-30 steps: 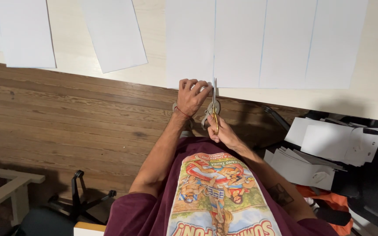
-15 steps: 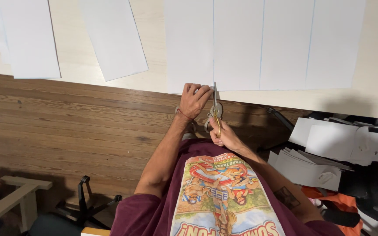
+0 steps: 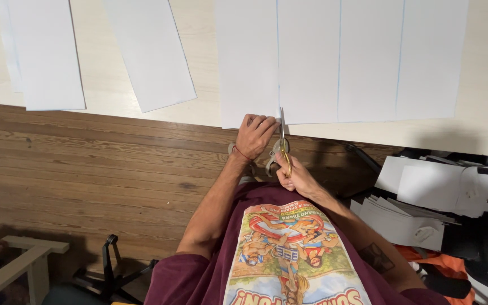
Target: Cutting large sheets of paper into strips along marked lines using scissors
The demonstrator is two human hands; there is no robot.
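A large white paper sheet [image 3: 340,62] with thin blue lines lies on the pale table [image 3: 481,135], its near edge by the table's front. My right hand [image 3: 292,176] grips scissors [image 3: 282,144] whose blades point up into the sheet's near edge along the leftmost blue line. My left hand [image 3: 255,135] presses its fingers on the paper edge just left of the blades.
Two cut white paper strips [image 3: 46,56] [image 3: 151,51] lie on the table to the left. A pile of white paper and card pieces [image 3: 430,197] sits at the right below the table. Wooden floor [image 3: 86,169], a chair base [image 3: 114,271] and a pale bench [image 3: 12,265] lie below left.
The view has shifted slightly. My hands and the scissors stay at the sheet's near edge, with the blades a little further into the paper.
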